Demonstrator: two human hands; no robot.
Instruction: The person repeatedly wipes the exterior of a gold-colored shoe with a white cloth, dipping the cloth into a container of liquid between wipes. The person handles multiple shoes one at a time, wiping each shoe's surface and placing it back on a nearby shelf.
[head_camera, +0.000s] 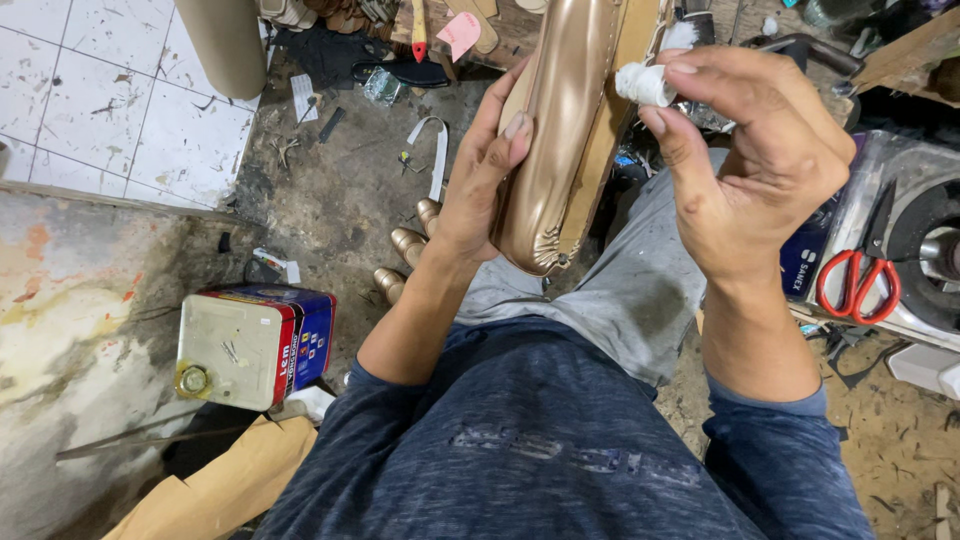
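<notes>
Fingers of the left hand (478, 190) curl around a bronze shoe (556, 140), holding it upright. Just beside it, the right hand (762, 170) pinches a white wad (644, 84), seemingly wiping; its next pass needs steady shoe contact.

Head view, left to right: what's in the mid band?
Metal can → left hand → bronze shoe → white wad → right hand → red scissors.

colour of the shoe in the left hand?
Metallic bronze-gold shoe, held by the left hand; shows best in the head view.
</notes>
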